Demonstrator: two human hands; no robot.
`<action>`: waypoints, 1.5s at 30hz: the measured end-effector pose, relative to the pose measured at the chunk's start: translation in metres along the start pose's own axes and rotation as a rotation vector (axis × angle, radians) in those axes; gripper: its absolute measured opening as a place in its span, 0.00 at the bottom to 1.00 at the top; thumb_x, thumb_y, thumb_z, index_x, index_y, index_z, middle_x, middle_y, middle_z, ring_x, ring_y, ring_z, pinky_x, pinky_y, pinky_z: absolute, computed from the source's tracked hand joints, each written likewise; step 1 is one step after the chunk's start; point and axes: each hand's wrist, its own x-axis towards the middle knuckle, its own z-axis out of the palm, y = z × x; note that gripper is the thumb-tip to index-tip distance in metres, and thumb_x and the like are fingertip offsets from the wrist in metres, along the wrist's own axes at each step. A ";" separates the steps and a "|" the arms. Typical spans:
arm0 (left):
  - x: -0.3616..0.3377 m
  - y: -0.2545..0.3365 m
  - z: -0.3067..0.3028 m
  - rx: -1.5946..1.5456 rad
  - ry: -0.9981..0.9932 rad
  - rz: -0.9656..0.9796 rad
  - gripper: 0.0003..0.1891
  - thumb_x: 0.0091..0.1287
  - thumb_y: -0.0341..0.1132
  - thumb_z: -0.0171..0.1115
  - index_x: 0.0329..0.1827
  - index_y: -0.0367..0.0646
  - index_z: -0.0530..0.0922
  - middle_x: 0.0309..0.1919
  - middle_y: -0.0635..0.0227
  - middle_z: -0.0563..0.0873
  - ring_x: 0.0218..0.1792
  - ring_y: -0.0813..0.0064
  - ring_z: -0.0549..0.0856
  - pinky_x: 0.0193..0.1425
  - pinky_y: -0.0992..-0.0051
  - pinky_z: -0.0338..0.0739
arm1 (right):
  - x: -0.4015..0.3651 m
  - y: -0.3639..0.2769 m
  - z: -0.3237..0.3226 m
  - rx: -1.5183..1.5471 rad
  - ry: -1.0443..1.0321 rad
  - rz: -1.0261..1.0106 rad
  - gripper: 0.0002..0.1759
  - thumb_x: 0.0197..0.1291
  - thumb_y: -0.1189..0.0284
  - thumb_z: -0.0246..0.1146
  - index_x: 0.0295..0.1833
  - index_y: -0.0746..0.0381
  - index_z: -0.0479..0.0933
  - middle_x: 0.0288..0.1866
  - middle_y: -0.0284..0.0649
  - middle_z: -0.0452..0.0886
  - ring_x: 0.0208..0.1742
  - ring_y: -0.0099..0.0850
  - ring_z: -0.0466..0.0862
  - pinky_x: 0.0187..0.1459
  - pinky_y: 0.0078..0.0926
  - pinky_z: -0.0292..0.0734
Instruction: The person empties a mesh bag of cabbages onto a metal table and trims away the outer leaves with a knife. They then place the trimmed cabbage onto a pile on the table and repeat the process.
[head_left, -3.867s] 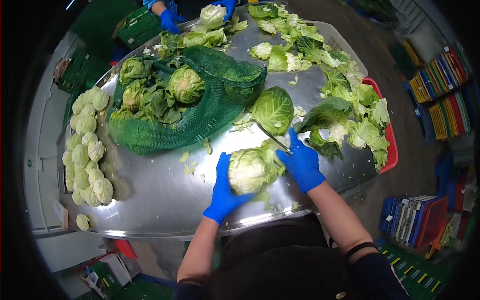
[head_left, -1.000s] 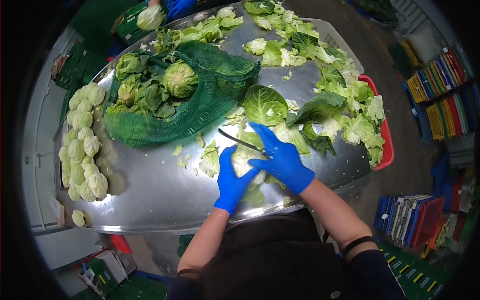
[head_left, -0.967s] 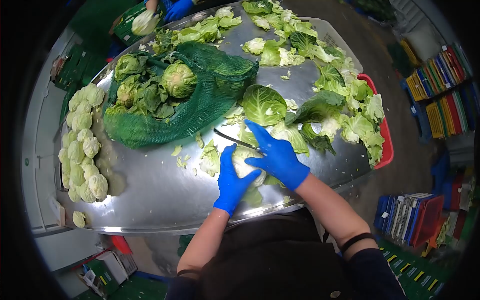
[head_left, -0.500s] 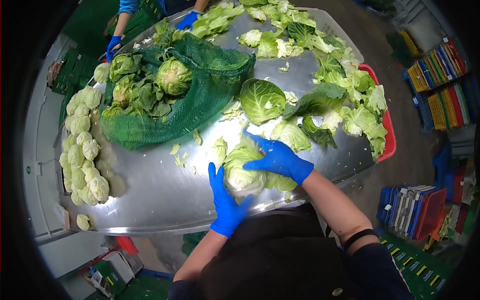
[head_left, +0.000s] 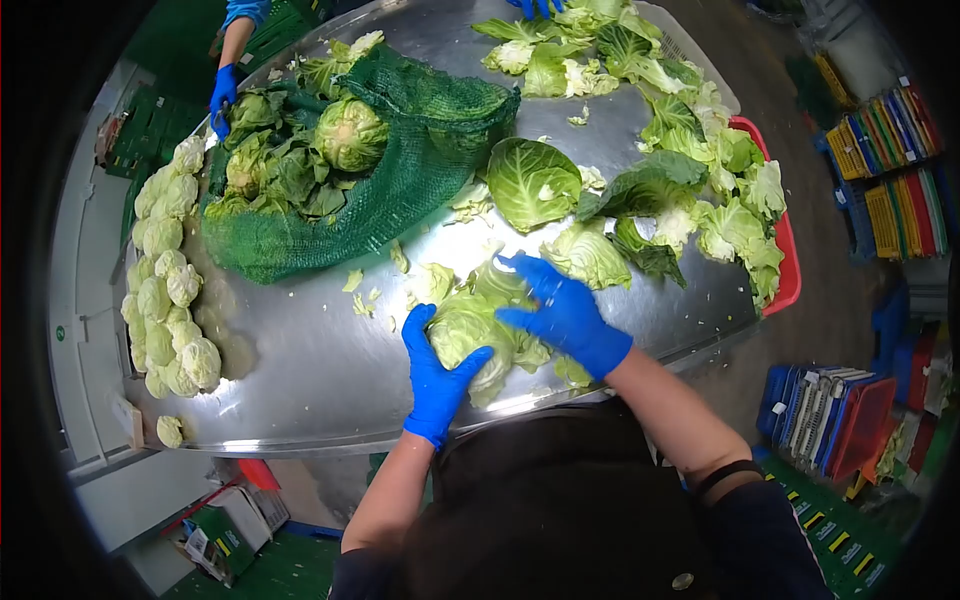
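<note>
Cabbage between blue-gloved hands

cabbage row: head added, far end | co-worker's hand: shifted to leaf pile

Brightly lit across the middle, apparently from above. Glares white off the desk near centre and along its lower rim. Shades softly just right of the pale cabbage heads. Dims at upper left, bows strongly towards the edges, blackens in the corners. Looks mostly sharp centrally.
</note>
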 end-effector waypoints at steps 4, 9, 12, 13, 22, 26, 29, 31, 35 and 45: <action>0.004 -0.009 -0.009 -0.009 -0.075 -0.006 0.40 0.49 0.35 0.79 0.63 0.38 0.64 0.56 0.60 0.71 0.60 0.64 0.72 0.67 0.67 0.66 | -0.017 -0.008 0.030 0.194 -0.191 0.094 0.32 0.55 0.56 0.70 0.64 0.55 0.74 0.56 0.44 0.81 0.48 0.36 0.85 0.50 0.30 0.79; 0.009 -0.008 -0.012 -0.100 -0.114 -0.059 0.37 0.52 0.33 0.77 0.64 0.39 0.66 0.59 0.60 0.71 0.62 0.66 0.71 0.68 0.68 0.65 | -0.013 -0.010 0.034 0.203 -0.113 0.085 0.22 0.58 0.60 0.68 0.55 0.59 0.80 0.45 0.43 0.85 0.37 0.34 0.85 0.39 0.27 0.80; 0.002 0.000 -0.019 0.061 -0.154 0.059 0.36 0.53 0.31 0.75 0.66 0.42 0.69 0.64 0.61 0.70 0.65 0.67 0.70 0.70 0.68 0.64 | -0.015 0.013 0.052 0.317 0.010 0.211 0.16 0.58 0.61 0.66 0.47 0.59 0.81 0.36 0.43 0.85 0.34 0.38 0.85 0.36 0.32 0.79; 0.002 0.004 -0.021 0.184 -0.175 0.141 0.36 0.52 0.31 0.75 0.66 0.43 0.70 0.67 0.61 0.69 0.67 0.66 0.69 0.71 0.68 0.63 | -0.014 0.019 0.052 0.315 0.012 0.203 0.16 0.58 0.61 0.66 0.47 0.59 0.81 0.36 0.43 0.85 0.34 0.38 0.85 0.36 0.32 0.79; -0.011 -0.040 -0.049 -0.891 -0.050 -0.332 0.29 0.69 0.44 0.57 0.68 0.36 0.67 0.66 0.53 0.72 0.65 0.59 0.73 0.70 0.61 0.66 | -0.013 0.103 0.001 -0.449 0.094 0.293 0.17 0.62 0.54 0.55 0.39 0.56 0.77 0.30 0.49 0.82 0.33 0.49 0.83 0.36 0.46 0.77; -0.021 -0.022 -0.036 -1.462 -0.053 -0.597 0.30 0.72 0.48 0.49 0.72 0.39 0.62 0.69 0.53 0.68 0.69 0.54 0.68 0.73 0.50 0.60 | -0.009 0.069 -0.039 -0.534 0.187 0.293 0.30 0.56 0.61 0.67 0.63 0.58 0.71 0.43 0.48 0.83 0.39 0.47 0.84 0.41 0.40 0.79; -0.020 -0.008 -0.019 -1.589 -0.195 -0.594 0.32 0.74 0.53 0.45 0.72 0.39 0.61 0.70 0.49 0.66 0.69 0.49 0.67 0.72 0.44 0.58 | -0.019 -0.030 -0.034 0.103 0.085 0.152 0.38 0.56 0.54 0.69 0.69 0.56 0.66 0.47 0.44 0.81 0.37 0.31 0.82 0.40 0.31 0.78; -0.019 0.002 -0.009 -1.632 -0.194 -0.664 0.32 0.73 0.54 0.44 0.73 0.40 0.60 0.70 0.49 0.65 0.70 0.48 0.65 0.72 0.42 0.56 | -0.030 -0.052 -0.018 0.208 -0.126 0.158 0.40 0.52 0.56 0.72 0.70 0.54 0.68 0.50 0.38 0.82 0.31 0.24 0.74 0.38 0.24 0.75; -0.027 -0.014 -0.003 -1.933 -0.325 -0.894 0.34 0.72 0.58 0.43 0.73 0.44 0.60 0.71 0.50 0.64 0.70 0.46 0.65 0.71 0.42 0.58 | -0.030 -0.031 0.011 0.159 -0.138 0.088 0.39 0.52 0.57 0.73 0.69 0.56 0.70 0.48 0.37 0.83 0.35 0.24 0.76 0.42 0.23 0.75; 0.007 0.012 0.015 0.219 -0.124 0.127 0.60 0.42 0.46 0.82 0.74 0.33 0.50 0.69 0.45 0.59 0.70 0.52 0.63 0.73 0.61 0.60 | 0.015 -0.010 -0.013 0.065 -0.300 0.326 0.37 0.55 0.53 0.69 0.68 0.58 0.70 0.46 0.43 0.83 0.44 0.30 0.81 0.48 0.29 0.76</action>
